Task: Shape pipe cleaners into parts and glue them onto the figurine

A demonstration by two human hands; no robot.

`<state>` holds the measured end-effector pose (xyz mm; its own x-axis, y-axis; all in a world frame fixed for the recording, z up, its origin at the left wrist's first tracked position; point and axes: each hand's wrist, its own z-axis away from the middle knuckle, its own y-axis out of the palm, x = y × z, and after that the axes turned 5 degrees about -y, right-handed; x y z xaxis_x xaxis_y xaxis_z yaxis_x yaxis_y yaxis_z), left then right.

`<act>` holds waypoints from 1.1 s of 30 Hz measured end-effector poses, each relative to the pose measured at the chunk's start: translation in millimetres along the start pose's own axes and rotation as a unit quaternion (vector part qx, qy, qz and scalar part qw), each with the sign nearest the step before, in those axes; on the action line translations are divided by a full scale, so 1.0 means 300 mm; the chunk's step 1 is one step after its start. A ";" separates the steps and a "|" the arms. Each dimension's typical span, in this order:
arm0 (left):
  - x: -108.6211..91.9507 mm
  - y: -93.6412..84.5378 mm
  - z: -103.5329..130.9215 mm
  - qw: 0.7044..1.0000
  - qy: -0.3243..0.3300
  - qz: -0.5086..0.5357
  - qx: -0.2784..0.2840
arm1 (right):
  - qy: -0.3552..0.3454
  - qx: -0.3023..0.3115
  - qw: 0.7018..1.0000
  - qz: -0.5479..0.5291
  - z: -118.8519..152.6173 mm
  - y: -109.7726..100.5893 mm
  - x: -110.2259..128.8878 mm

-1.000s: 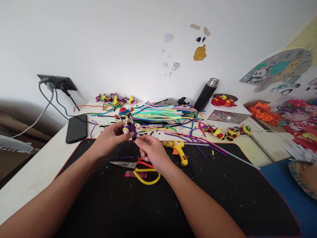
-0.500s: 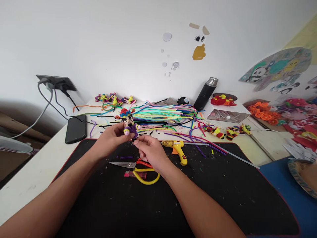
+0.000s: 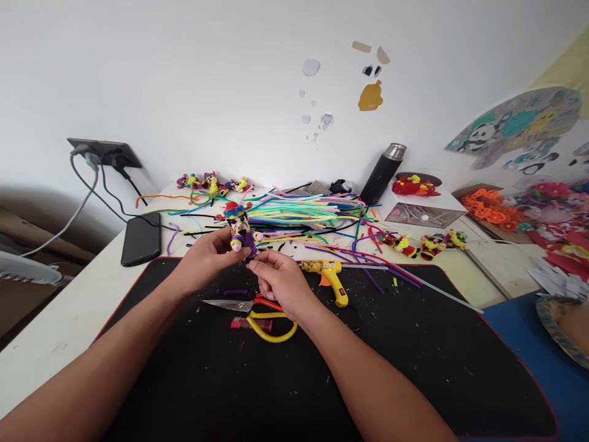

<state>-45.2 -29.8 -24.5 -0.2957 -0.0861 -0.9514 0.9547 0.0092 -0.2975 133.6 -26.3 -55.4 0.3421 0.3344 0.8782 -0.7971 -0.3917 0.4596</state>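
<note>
Purple-robed figurine (image 3: pixel 243 238), upright with a slight tilt, is held above the far edge of the black mat (image 3: pixel 230 393), just left of centre. From the left, one forearm slants up and inward to the left hand (image 3: pixel 208 253), whose fingers are closed around the figurine's body, thumb across the front. On its right, the right hand (image 3: pixel 281 277) reaches in, its thumb and fingers nearly together at the figurine's dark base.

Leftmost on the desk (image 3: pixel 41 319) lies a black phone (image 3: pixel 142 239). Toward the middle, scissors (image 3: pixel 248 306) lie on the mat over a small red object (image 3: pixel 238 323), their handles partly hidden by the right hand. Behind the figurine spreads a pile of coloured fuzzy stems (image 3: pixel 299 212). Further right come a yellow glue gun (image 3: pixel 338 288), a black flask (image 3: pixel 381 179) and more small figures (image 3: pixel 432 247).
</note>
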 end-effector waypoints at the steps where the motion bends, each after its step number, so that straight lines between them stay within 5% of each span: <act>1: 0.000 0.000 0.000 1.000 0.000 0.001 0.000 | 0.000 0.000 1.000 -0.002 0.000 0.000 -0.001; 33: -0.021 0.000 0.005 1.000 -0.007 0.019 -0.009 | 0.004 0.021 1.000 0.010 0.003 -0.004 0.002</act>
<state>-43.4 -30.7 -18.5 -0.2583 -0.0988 -0.9610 0.9645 0.0303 -0.2623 135.3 -26.4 -55.3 0.3213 0.3327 0.8866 -0.7819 -0.4350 0.4466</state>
